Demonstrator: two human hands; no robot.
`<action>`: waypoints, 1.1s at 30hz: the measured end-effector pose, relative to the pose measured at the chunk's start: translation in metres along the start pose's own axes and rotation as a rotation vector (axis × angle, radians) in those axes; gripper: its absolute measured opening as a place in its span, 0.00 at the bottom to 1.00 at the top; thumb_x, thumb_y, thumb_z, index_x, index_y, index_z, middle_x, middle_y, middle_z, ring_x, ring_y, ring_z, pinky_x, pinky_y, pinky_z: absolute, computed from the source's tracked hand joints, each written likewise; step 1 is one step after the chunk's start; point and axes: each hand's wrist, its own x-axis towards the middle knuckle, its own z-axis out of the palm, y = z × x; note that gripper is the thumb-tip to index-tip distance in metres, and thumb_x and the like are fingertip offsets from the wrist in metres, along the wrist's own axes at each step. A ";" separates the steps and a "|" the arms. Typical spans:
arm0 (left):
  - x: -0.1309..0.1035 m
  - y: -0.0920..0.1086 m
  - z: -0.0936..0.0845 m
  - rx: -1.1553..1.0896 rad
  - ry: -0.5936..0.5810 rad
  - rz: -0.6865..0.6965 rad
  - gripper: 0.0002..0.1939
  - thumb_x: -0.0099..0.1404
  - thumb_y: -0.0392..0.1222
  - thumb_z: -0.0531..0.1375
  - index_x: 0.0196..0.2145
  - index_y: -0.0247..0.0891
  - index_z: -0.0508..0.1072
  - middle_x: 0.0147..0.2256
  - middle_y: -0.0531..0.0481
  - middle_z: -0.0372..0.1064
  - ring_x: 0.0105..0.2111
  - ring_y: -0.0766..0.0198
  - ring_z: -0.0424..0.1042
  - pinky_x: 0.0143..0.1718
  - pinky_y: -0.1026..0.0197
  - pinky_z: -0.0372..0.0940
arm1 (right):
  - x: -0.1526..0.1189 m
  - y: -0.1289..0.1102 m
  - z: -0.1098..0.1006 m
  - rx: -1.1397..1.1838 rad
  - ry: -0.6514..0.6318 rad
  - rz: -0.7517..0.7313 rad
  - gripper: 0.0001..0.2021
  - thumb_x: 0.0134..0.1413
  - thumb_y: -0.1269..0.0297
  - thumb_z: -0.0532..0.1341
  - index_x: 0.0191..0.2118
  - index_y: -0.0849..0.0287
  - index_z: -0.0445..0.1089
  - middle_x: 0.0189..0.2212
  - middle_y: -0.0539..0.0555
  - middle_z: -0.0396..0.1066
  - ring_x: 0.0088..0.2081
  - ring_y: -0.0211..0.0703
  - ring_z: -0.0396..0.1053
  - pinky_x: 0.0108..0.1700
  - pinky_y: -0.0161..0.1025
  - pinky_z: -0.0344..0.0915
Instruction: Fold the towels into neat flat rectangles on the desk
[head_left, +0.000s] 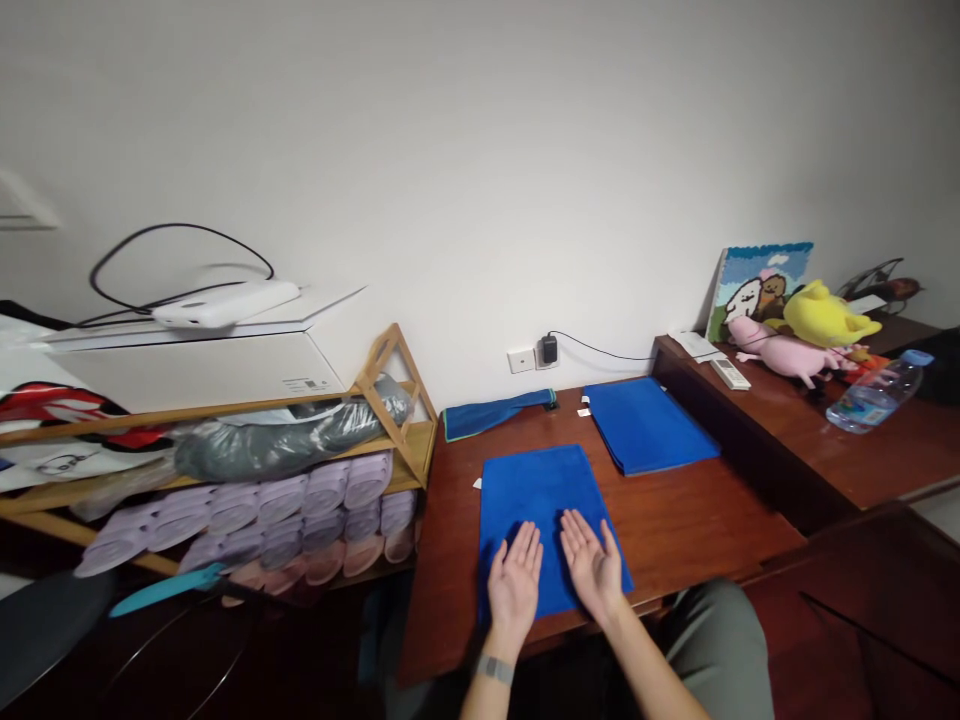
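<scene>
Centrally, a person's left hand (515, 585) and right hand (593, 567) were spread open, palms up, over a blue cloth (532, 480) lying flat on a reddish-brown table (675, 525); whether they touched it could not be told. Beyond lay a blue stack (651, 425), rightward, and a narrow dark-blue strip (495, 414) near the wall (450, 200).

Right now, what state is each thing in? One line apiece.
Left hand: open, palm up, empty.
Right hand: open, palm up, empty.
Nearest blue cloth: flat beneath both hands.
Farther blue cloth: flat, layered.
Green-edged cloth: lying near the wall.
Charger: plugged in.
Bottle: capped.
Remote: face up.
Picture: propped upright.
Slippers: in rows.
</scene>
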 end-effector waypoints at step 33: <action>-0.078 0.039 -0.039 0.197 0.218 0.220 0.19 0.70 0.49 0.57 0.46 0.50 0.88 0.66 0.51 0.77 0.77 0.57 0.57 0.75 0.58 0.56 | -0.051 -0.069 -0.047 -0.226 0.234 -0.249 0.23 0.51 0.36 0.71 0.45 0.47 0.85 0.58 0.56 0.82 0.73 0.54 0.66 0.73 0.51 0.65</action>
